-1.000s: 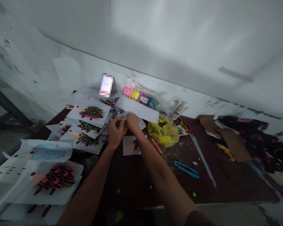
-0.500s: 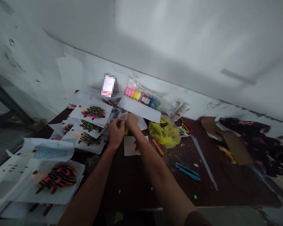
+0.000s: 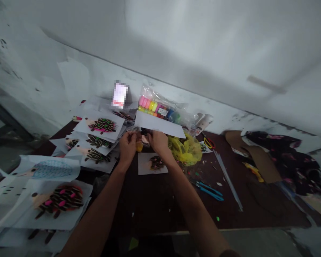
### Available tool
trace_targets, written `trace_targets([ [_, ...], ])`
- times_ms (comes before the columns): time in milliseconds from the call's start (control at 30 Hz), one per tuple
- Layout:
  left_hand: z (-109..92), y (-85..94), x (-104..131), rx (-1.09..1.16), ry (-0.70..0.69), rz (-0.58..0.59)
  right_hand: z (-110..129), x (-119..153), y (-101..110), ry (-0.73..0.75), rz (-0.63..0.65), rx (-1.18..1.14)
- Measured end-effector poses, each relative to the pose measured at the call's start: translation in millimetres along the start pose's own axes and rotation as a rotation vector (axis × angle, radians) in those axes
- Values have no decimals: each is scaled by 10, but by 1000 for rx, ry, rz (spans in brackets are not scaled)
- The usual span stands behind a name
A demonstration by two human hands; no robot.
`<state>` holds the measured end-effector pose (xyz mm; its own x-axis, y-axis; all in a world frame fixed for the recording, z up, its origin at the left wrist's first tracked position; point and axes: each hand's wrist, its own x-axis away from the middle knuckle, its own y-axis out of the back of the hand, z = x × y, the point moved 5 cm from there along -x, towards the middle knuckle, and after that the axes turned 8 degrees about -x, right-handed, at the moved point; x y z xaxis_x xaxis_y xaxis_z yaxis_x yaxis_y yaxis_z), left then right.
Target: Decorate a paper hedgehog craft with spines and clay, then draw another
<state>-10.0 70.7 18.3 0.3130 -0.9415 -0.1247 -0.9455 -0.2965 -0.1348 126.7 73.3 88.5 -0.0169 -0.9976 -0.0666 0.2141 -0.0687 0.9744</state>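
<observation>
My left hand [image 3: 127, 149] is closed in a pinch at a crumpled clear plastic bag [image 3: 133, 129], and something yellow [image 3: 139, 147] shows just below its fingertips. To the right, my right hand [image 3: 159, 142] has curled fingers beside a small dark item [image 3: 144, 132]; what they grip is hidden. A small paper with a hedgehog picture [image 3: 146, 166] lies flat just below the hands, its brown striped body dotted with pink. Behind the right hand rests a white paper sheet [image 3: 160, 124]. A crumpled yellow plastic bag [image 3: 188, 150] sits against that hand's right side.
Hedgehog pictures [image 3: 103, 125] lie piled on the left. Coloured clay packs [image 3: 152, 105] and a lit phone [image 3: 120, 95] stand along the wall. Rightward are blue-handled scissors [image 3: 210, 191], red-and-yellow scissors [image 3: 210, 142], clear sticks [image 3: 228, 180], a yellow cutter [image 3: 253, 171] and cardboard [image 3: 264, 162].
My hands have moved apart, the right one shifting right and the left slightly left. More of the small hedgehog picture shows. The orange stick by my right forearm is now hidden.
</observation>
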Motion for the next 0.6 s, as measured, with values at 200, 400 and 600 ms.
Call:
trace_targets([
  [200, -62, -53, 21, 58, -9, 68, -320, 262, 53, 61, 31, -396],
  [400, -131, 3, 49, 62, 25, -9, -631, 411, -113, 40, 57, -948],
  [600, -177, 20, 100, -48, -27, 40, -811, 399, -229, -71, -173, -1148],
])
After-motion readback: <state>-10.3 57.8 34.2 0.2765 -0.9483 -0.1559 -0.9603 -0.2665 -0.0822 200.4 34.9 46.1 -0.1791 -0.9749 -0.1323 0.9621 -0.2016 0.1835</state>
